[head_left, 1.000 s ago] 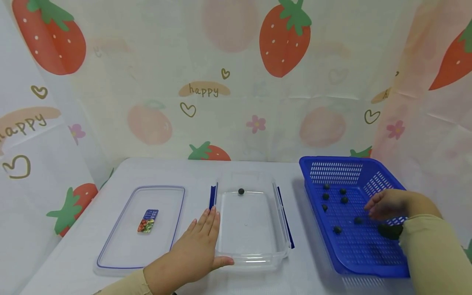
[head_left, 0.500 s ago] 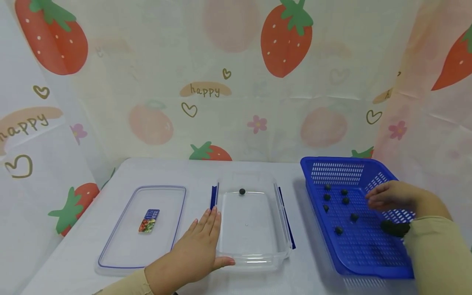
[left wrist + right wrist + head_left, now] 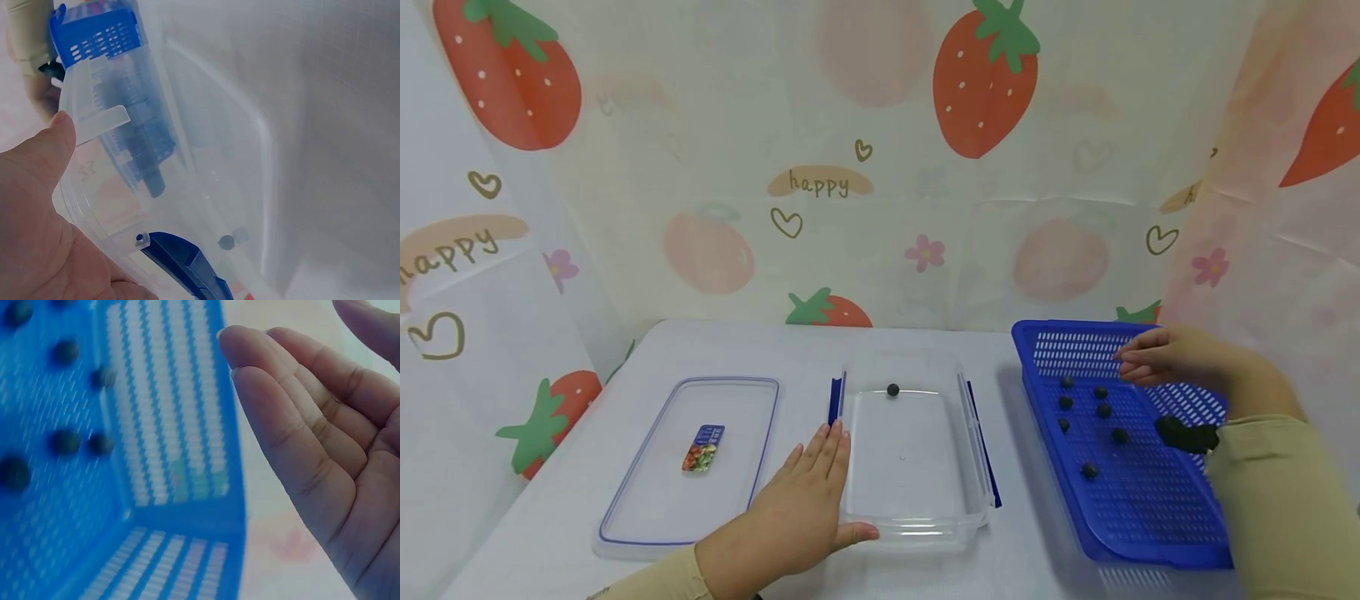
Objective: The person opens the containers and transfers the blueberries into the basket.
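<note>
My left hand (image 3: 801, 500) rests along the left side of a clear plastic container (image 3: 925, 527), fingers straight, thumb at its near rim. One small dark round ball (image 3: 892, 390) lies inside, near the far end; the left wrist view shows this ball (image 3: 226, 242) through the plastic. Over the far right part of a blue basket (image 3: 1097, 546) hovers my right hand (image 3: 1180, 358). Its fingers bend loosely, and the right wrist view shows this hand's (image 3: 325, 425) palm bare. Several matching dark balls (image 3: 1103, 410) are scattered on the basket's floor.
Left of the container lies a clear lid (image 3: 647, 500) with a blue seal and a printed label (image 3: 703, 448). Blue clip flaps (image 3: 983, 450) stick out from the container's sides. A strawberry-print curtain (image 3: 850, 250) hangs behind the white table (image 3: 805, 354).
My right hand has risen and moved toward the basket's far side. One ball on the basket floor has shifted slightly away and left. The left hand stays on the container.
</note>
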`<state>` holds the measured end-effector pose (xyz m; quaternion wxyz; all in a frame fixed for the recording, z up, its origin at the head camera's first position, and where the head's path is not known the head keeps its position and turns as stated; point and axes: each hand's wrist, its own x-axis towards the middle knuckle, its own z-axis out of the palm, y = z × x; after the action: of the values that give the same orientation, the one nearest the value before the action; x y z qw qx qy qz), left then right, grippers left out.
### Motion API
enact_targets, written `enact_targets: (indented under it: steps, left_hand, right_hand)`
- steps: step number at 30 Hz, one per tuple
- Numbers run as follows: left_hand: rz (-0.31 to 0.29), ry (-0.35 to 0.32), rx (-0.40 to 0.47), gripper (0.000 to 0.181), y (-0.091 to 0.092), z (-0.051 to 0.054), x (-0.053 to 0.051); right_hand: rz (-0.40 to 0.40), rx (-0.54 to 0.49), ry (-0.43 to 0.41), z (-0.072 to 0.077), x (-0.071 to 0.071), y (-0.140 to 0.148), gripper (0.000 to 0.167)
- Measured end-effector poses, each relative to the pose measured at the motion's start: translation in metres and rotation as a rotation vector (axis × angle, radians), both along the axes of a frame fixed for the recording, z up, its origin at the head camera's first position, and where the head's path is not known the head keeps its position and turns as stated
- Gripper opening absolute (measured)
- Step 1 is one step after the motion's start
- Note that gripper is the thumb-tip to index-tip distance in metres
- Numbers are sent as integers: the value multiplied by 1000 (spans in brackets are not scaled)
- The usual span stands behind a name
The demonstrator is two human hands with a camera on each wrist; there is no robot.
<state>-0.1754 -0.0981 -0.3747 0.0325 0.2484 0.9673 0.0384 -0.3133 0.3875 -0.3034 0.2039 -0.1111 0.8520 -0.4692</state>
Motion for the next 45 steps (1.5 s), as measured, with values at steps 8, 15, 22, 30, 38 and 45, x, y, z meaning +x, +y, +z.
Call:
enact_targets:
  steps: [8, 15, 22, 30, 38, 45]
  left_hand:
    - [-1, 2, -5, 102, -1, -1, -2]
    - [-5, 4, 3, 101, -1, -1, -1]
    - [-9, 7, 4, 101, -2, -1, -2]
    - [-15, 8, 0, 100, -1, -2, -4]
    - [-12, 1, 0, 101, -2, -3, -5]
    - [-9, 5, -9, 102, -3, -4, -4]
  right_hand:
    - [52, -13, 12, 19, -19, -58, 47]
    - [104, -23, -1, 25, -32, -103, 45]
    - [60, -6, -13, 20, -44, -138, 38]
    - [39, -24, -39, 10, -54, -188, 32]
    - [45, -67, -103, -14, -65, -229, 28]
    - [33, -55, -160, -34, -67, -253, 25]
